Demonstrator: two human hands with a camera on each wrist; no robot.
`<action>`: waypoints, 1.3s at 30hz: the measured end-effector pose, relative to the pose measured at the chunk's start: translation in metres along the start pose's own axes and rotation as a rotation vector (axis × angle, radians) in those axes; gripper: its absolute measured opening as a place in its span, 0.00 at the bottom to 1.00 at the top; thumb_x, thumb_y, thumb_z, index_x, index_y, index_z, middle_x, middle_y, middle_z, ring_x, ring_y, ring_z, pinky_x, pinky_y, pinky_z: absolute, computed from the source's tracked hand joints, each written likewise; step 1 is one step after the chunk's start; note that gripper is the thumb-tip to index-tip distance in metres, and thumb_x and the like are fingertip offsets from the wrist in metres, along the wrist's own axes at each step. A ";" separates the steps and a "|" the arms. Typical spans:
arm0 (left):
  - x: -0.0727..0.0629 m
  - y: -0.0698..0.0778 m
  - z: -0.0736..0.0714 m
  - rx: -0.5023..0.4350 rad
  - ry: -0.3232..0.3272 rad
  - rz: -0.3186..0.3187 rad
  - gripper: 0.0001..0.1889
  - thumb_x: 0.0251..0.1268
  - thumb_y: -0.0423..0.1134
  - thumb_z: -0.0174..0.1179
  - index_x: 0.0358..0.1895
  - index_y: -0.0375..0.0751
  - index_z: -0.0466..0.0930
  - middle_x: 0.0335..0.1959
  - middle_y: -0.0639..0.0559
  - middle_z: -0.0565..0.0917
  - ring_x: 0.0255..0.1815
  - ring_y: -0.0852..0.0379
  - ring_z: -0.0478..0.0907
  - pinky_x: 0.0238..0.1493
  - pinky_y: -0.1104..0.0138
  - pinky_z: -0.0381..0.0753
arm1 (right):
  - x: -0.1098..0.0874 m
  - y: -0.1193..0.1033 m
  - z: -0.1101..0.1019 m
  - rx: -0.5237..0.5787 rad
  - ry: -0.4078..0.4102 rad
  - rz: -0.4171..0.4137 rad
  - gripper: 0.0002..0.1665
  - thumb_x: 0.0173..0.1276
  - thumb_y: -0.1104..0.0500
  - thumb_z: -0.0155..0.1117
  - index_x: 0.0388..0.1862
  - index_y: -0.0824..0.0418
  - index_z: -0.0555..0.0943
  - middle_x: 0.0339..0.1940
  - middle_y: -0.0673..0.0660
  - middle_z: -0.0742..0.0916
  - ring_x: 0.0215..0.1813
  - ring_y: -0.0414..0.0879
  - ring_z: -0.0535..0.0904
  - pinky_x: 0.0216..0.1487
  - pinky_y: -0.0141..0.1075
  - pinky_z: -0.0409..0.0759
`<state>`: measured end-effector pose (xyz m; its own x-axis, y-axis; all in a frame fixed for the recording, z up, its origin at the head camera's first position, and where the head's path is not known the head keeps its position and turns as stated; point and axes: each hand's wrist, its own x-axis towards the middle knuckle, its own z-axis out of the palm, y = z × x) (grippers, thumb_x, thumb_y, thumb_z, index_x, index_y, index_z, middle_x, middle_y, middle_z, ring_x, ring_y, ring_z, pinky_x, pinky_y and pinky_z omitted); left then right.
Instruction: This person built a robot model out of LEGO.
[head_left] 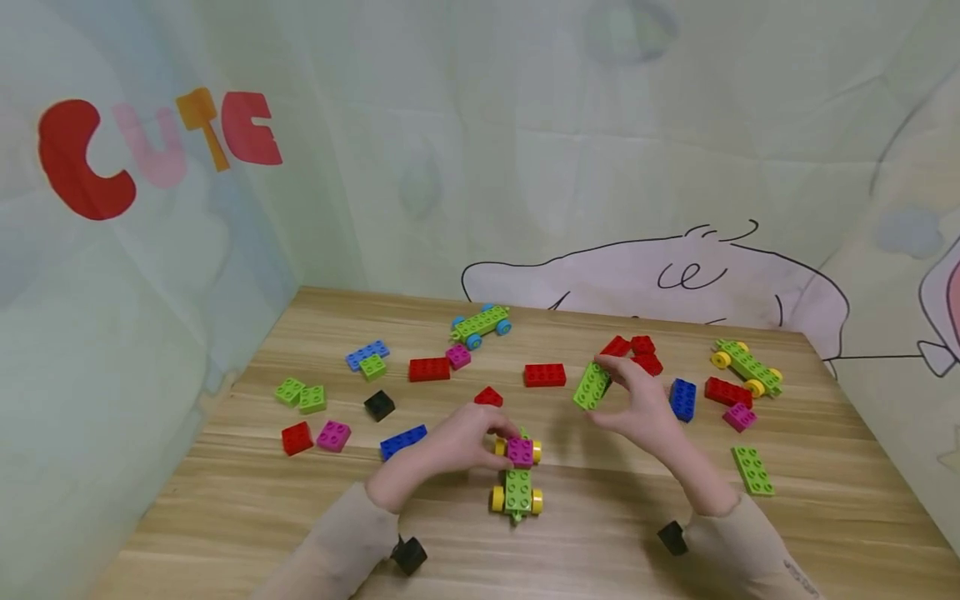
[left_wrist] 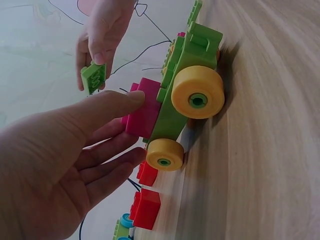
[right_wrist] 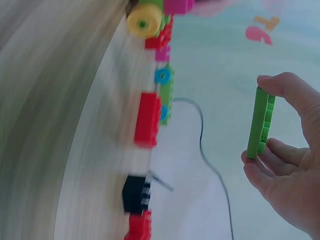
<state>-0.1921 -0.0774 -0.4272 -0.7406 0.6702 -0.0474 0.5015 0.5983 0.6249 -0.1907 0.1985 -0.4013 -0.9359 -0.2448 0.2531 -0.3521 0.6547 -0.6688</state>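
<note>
In the head view my left hand [head_left: 468, 439] pinches a magenta brick [head_left: 520, 452] that sits on the far end of a green toy car base [head_left: 517, 492] with yellow wheels. The left wrist view shows thumb and fingers on the brick's sides, with the car's wheels on the table. Above the table, my right hand [head_left: 637, 406] grips a thin green studded plate [head_left: 592, 386] by its two ends, tilted. The right wrist view shows this green plate [right_wrist: 260, 122] edge-on between thumb and fingers, apart from the car.
Loose bricks lie around the wooden table [head_left: 600, 533]: a black brick [head_left: 379, 405], a blue brick [head_left: 682, 400], a red brick [head_left: 544, 375], another green plate [head_left: 752, 471]. A blue-wheeled car base [head_left: 481, 325] and a yellow-wheeled one [head_left: 747, 367] stand farther back, before a printed cloth.
</note>
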 end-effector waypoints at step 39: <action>-0.008 0.000 -0.008 -0.026 0.062 0.006 0.38 0.48 0.52 0.76 0.63 0.39 0.76 0.57 0.48 0.82 0.57 0.52 0.78 0.57 0.59 0.80 | -0.016 -0.035 0.051 0.059 -0.317 -0.108 0.45 0.48 0.58 0.80 0.66 0.65 0.72 0.64 0.60 0.80 0.64 0.57 0.76 0.62 0.54 0.76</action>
<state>-0.1897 -0.0867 -0.4204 -0.7643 0.6448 0.0044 0.4948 0.5821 0.6452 -0.1635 0.1429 -0.4176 -0.8440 -0.5269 0.1006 -0.4400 0.5729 -0.6915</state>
